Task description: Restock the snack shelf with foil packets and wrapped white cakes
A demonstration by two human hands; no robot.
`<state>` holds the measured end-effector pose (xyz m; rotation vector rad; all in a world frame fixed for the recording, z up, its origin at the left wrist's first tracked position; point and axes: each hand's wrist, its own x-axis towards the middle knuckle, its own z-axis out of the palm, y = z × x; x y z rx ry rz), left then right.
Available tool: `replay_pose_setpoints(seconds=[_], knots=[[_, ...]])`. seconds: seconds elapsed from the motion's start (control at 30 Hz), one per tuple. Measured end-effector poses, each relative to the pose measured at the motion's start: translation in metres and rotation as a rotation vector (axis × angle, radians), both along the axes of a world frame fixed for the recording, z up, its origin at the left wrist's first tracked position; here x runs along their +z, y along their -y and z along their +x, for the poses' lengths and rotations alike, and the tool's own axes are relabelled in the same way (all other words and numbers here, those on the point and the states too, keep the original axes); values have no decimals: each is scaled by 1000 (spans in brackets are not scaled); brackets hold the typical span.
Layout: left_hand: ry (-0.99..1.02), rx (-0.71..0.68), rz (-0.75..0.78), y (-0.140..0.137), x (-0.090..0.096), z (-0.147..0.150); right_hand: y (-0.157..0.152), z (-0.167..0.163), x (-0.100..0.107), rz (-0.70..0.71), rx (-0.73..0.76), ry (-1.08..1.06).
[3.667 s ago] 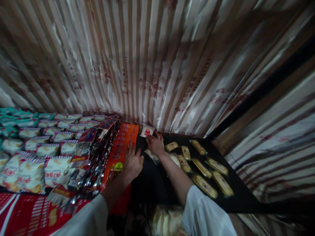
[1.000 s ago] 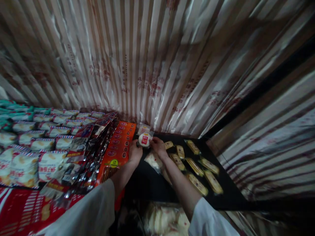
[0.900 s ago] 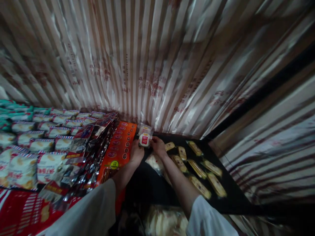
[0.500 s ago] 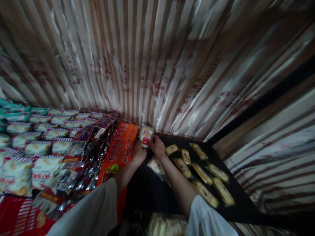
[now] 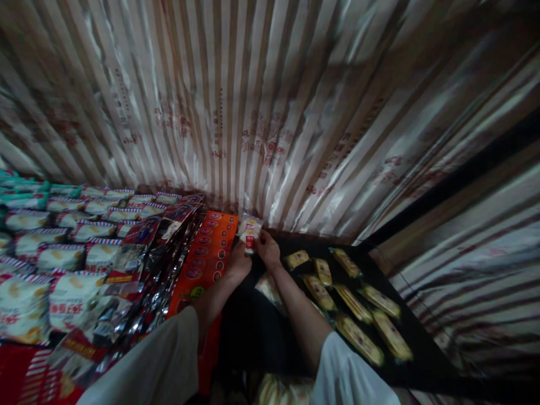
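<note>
At the back of the black surface (image 5: 253,332), beside an orange box, lies a small clear snack packet (image 5: 250,230) with a red and yellow label. My left hand (image 5: 239,261) has its fingers closed at the packet's near left edge. On the other side, my right hand (image 5: 269,249) curls its fingers against the packet's right edge. Another pale packet (image 5: 270,288) lies partly hidden under my right forearm. To the right of that arm, several long yellow wrapped pastries (image 5: 354,304) are spread out on the black surface.
The orange printed box (image 5: 205,247) borders the left side, with shiny dark red packets (image 5: 147,270) leaning next to it. Further left stand rows of white snack bags (image 5: 70,298) and green bags (image 5: 25,191). A striped curtain (image 5: 261,112) hangs behind. Below the front edge is a bag of pale items (image 5: 284,391).
Both hands stay at the packet with almost no movement. The view has shifted slightly, so the pastries appear a little further right and lower.
</note>
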<state>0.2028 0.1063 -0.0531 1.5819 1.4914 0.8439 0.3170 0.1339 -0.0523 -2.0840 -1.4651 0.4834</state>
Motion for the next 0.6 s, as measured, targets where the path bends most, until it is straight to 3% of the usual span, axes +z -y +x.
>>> replay_pose_setpoints(seconds=[0.2, 0.33, 0.4, 0.5, 0.6], knots=[[-35, 1, -37, -2, 3, -3, -4, -2, -1, 7, 20, 9], [-42, 1, 42, 5, 13, -5, 0, -2, -2, 87, 44, 11], [-30, 20, 128, 19, 35, -8, 9, 1, -2, 171, 35, 30], [111, 9, 209, 62, 88, -20, 32, 8, -1, 287, 58, 53], [358, -172, 280, 127, 136, -46, 67, 20, 0, 345, 127, 78]])
